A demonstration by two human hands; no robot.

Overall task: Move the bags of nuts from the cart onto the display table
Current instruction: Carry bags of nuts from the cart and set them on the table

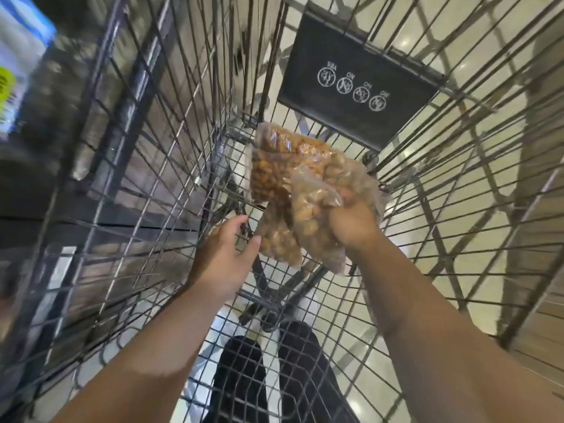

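Observation:
Both my arms reach down into a wire shopping cart point(158, 166). My right hand point(351, 221) grips a clear plastic bag of pale nuts point(311, 218), lifted off the cart's floor. Under and behind it lie more clear bags of orange-brown nuts point(274, 169) piled at the far end of the basket, and another bag point(280, 242) hangs or lies just below. My left hand point(225, 254) hovers with fingers apart just left of the bags, holding nothing.
A black child-seat flap with white warning icons point(360, 83) stands at the cart's far end. The cart's wire walls rise on both sides. A shiny tiled floor point(457, 209) and my dark trousers point(262, 377) show through the mesh. A blurred blue and yellow package point(15, 71) sits far left.

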